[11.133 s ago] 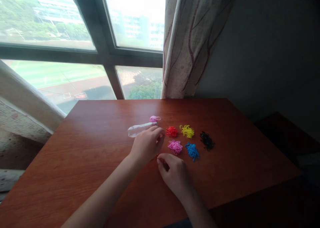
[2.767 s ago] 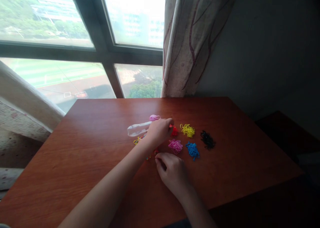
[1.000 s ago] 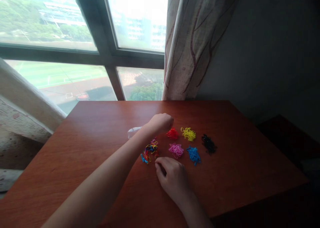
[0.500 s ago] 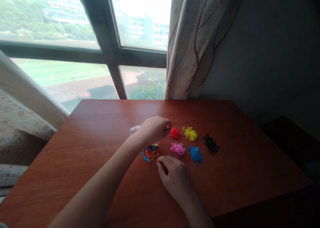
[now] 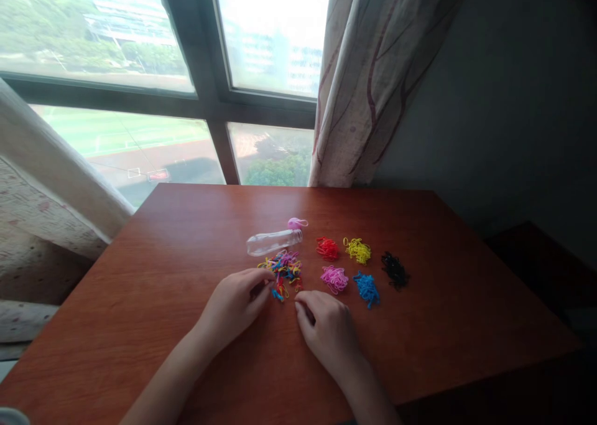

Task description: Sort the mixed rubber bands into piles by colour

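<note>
A mixed heap of colourful rubber bands (image 5: 290, 264) lies on the table between my hands. My left hand (image 5: 236, 302) is at the heap's left edge, thumb and fingertips drawn together; whatever they pinch is too small to make out. Just below the heap's right side rests my right hand (image 5: 328, 325), fingers curled with thumb and forefinger tips together, their contents hidden. To the right are single-colour piles: red bands (image 5: 328, 249), yellow bands (image 5: 357, 251), pink bands (image 5: 334, 279), blue bands (image 5: 367, 289) and black bands (image 5: 395, 270).
Behind the heap a clear plastic bottle (image 5: 273, 243) lies on its side, with a pink loop-shaped piece (image 5: 296, 223) beyond its right end. The wooden table (image 5: 196, 226) ends at a window with curtains (image 5: 354, 101). A pale round rim (image 5: 13, 416) shows at the bottom left corner.
My left hand has come back from beside the red pile to the mixed heap, uncovering the bottle and pink piece. My right hand has stayed in place.
</note>
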A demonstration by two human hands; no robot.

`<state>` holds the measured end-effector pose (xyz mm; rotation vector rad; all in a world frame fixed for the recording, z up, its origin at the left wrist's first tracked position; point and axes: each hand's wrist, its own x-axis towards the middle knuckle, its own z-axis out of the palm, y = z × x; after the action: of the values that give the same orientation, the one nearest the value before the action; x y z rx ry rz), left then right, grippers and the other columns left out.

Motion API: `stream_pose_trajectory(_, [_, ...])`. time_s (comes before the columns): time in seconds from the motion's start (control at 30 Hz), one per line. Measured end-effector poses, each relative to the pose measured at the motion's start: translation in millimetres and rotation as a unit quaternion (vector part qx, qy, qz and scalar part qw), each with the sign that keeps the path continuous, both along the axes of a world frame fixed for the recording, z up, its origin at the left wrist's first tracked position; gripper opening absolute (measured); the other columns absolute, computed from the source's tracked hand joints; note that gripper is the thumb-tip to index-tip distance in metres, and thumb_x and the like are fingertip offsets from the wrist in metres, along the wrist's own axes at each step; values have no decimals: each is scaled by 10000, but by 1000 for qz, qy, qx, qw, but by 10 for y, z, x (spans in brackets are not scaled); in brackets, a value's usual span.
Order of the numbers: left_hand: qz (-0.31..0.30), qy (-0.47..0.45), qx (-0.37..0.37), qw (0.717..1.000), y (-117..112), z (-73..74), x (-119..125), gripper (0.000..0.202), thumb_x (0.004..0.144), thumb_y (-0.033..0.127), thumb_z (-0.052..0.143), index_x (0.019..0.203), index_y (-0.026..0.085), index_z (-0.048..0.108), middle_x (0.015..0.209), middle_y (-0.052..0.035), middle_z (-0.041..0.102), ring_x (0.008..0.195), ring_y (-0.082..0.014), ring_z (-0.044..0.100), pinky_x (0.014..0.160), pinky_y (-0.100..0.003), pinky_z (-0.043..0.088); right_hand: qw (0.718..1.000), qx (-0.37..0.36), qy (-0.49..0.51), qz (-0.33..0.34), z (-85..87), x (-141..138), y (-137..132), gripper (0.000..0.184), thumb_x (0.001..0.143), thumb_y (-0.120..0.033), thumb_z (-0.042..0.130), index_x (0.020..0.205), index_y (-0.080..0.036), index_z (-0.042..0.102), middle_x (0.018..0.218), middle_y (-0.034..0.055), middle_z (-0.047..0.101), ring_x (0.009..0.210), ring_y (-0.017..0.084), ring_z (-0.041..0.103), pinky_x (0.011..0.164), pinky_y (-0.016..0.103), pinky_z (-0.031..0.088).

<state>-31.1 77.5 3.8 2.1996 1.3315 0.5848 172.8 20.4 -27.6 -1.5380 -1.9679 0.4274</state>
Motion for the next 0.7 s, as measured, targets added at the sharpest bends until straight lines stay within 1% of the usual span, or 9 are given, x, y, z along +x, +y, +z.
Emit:
stream_pose_trajectory(0.1, [8,14,-11,1000,-27,-53,-34,178,901,231,495,936,214,669,879,-19,729,774,-172,664,695,-248,454,1000,3,-11,2,0,-13,-6,160,896,-134,529,913,-229,656,852,20,706,782,172,647,716,246,411])
stream_pose_trajectory(0.3, [9,59,-3,998,5,-55,-73,209,918,253,468,976,237,669,954,-22,738,854,-204,686,739,-283,476,1000,-1,-9,-3,18,-31,-25,163,893,-129,528,909,-226,657,829,13,695,778,173,639,716,250,400])
stream_pose_trajectory(0.5, [7,84,6,996,-21,-59,-79,225,923,256,454,1030,250,651,1007,-18,742,896,-214,697,753,-293,491,1000,-5,-12,-5,11,-32,-27,156,891,-142,524,896,-227,655,784,2,672,730,167,620,683,254,385])
stream_pose_trajectory(0.7, [3,105,7,994,-33,-59,-31,231,918,239,436,1026,244,640,1007,-30,742,895,-214,699,757,-293,495,1000,-7,2,-4,23,-57,-21,145,904,-148,529,922,-229,647,791,-3,674,721,164,620,669,253,379])
